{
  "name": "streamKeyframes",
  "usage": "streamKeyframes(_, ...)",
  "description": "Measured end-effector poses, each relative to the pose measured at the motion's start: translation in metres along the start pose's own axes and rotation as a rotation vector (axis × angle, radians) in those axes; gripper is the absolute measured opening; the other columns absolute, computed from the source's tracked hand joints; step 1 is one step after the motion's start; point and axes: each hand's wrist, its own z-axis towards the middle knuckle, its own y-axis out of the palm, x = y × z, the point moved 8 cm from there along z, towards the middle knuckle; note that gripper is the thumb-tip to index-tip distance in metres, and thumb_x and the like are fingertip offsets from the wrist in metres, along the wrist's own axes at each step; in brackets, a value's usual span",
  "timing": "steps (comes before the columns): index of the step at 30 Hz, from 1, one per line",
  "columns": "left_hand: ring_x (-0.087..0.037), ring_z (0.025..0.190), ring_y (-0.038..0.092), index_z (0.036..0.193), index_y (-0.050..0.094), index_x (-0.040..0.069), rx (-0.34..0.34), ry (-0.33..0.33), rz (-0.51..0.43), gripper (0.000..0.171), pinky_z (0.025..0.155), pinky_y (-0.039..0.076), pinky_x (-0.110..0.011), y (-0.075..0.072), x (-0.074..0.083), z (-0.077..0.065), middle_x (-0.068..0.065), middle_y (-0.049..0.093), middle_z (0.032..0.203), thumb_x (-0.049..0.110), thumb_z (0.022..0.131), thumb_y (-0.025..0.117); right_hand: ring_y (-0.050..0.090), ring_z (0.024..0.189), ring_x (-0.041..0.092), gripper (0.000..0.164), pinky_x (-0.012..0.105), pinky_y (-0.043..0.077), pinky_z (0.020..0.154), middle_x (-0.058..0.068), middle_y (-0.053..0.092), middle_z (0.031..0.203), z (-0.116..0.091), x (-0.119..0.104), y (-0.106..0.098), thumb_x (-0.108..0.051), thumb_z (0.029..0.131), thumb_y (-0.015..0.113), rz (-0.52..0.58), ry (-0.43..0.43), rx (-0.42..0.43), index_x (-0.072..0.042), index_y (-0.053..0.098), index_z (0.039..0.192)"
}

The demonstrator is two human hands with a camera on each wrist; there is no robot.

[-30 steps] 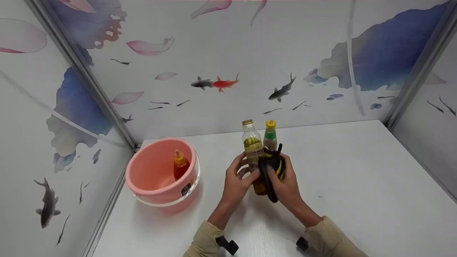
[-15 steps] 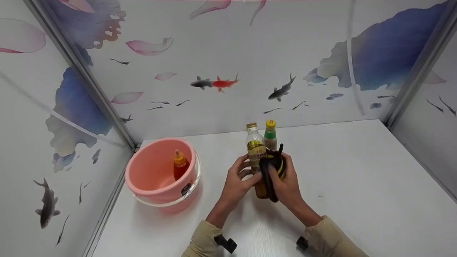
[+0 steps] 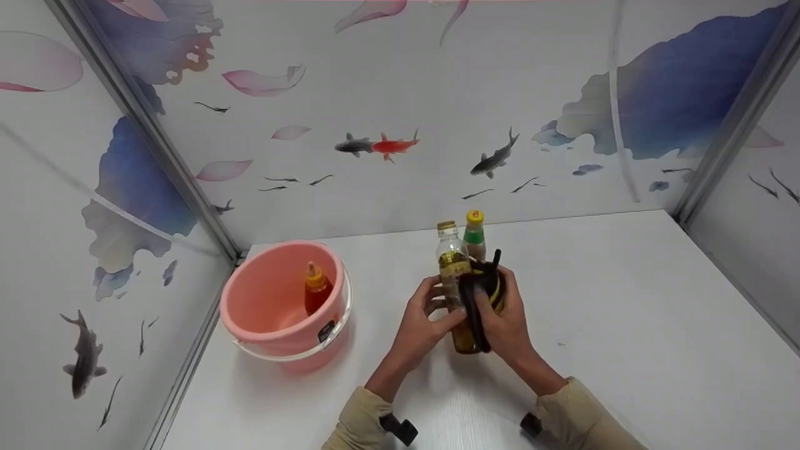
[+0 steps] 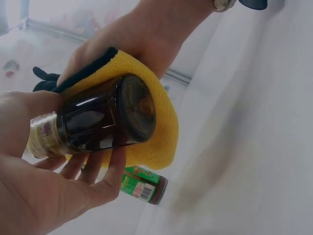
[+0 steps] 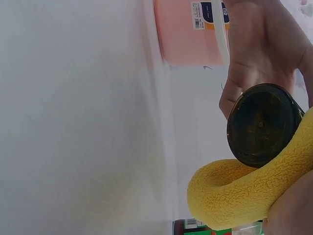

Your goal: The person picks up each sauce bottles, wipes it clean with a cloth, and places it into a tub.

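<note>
My left hand (image 3: 428, 322) grips a glass bottle (image 3: 455, 270) with a gold cap, a pale label and yellowish liquid. It is tilted, its base (image 4: 137, 110) lifted off the table. My right hand (image 3: 509, 322) holds a cleaning cloth (image 4: 165, 129), plush yellow on one face with black edging, against the bottle's right side. The cloth wraps partly under the glass, its folded end (image 5: 220, 196) hanging loose in the right wrist view. Beyond the hands stands another bottle (image 3: 474, 239) with a yellow cap and green label, its lower part hidden in the head view.
To the left stands a pink bucket (image 3: 281, 340) with a white handle. A squeeze bottle (image 3: 317, 294) of red sauce with a yellow nozzle sits inside it. Patterned panels (image 3: 437, 94) enclose the white table (image 3: 625, 300) at the back and sides.
The gold-capped bottle has shifted down and slightly right within the cloth, with my left hand moving along. My right hand has moved only slightly. The bucket and green-labelled bottle are still.
</note>
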Motion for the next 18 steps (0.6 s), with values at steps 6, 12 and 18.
streamKeyframes(6,-0.023,0.126,0.068,0.148,0.055,0.032,0.007,-0.036,-0.007,0.062,0.098,0.064,-0.047,0.0033,-0.004,-0.002,-0.003,0.064,0.143,0.039,0.094,0.085,0.064,0.119,0.024,0.047,0.028,0.058,0.095,0.004,0.061,0.138,0.0012,-0.0011,-0.0014,-0.019,0.11,0.066,-0.009,-0.003,0.001,-0.013,0.047,0.152)
streamKeyframes(12,-0.026,0.12,0.071,0.146,0.059,0.035,-0.005,-0.036,-0.051,0.059,0.088,0.067,-0.044,0.0053,-0.0037,-0.0024,-0.006,0.059,0.143,0.035,0.094,0.086,0.065,0.12,0.023,0.046,0.025,0.057,0.096,0.003,0.061,0.14,0.0032,-0.0039,-0.0029,-0.018,0.11,0.065,-0.007,-0.023,0.011,-0.013,0.048,0.152)
streamKeyframes(18,-0.025,0.116,0.07,0.148,0.06,0.031,0.022,0.002,-0.017,0.059,0.094,0.065,-0.045,0.0041,-0.0022,-0.0018,-0.005,0.061,0.138,0.033,0.095,0.085,0.065,0.12,0.024,0.046,0.027,0.058,0.096,0.003,0.062,0.139,0.0028,-0.002,-0.0029,-0.017,0.11,0.065,-0.001,-0.021,0.006,-0.014,0.048,0.152)
